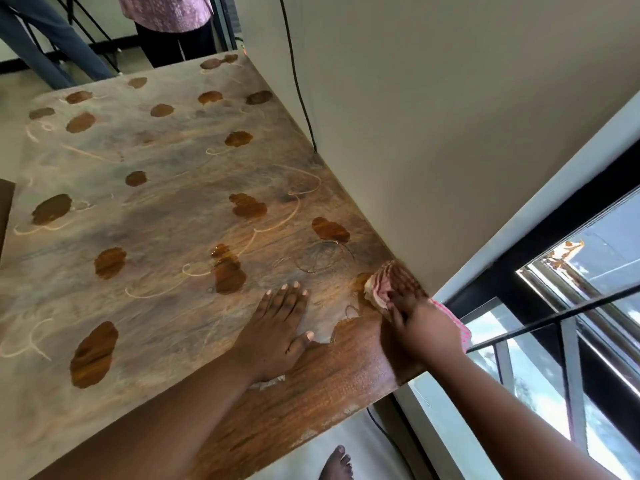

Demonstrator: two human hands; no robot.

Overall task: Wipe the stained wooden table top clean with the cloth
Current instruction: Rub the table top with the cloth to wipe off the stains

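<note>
Bright daylight enters through the window [554, 341]; the table [156, 202] shows pale glare; the right hand [412, 306] is motion-blurred; edges bend.

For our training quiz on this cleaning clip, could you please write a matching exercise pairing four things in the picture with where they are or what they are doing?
Things:
1. left hand
2. right hand
3. cloth
4. black cable

Places or states:
A. hangs down the wall
B. lies flat on the table top, fingers spread
C. bunched by the wall
D. presses the cloth

Pairs: 1-B, 2-D, 3-C, 4-A
</note>
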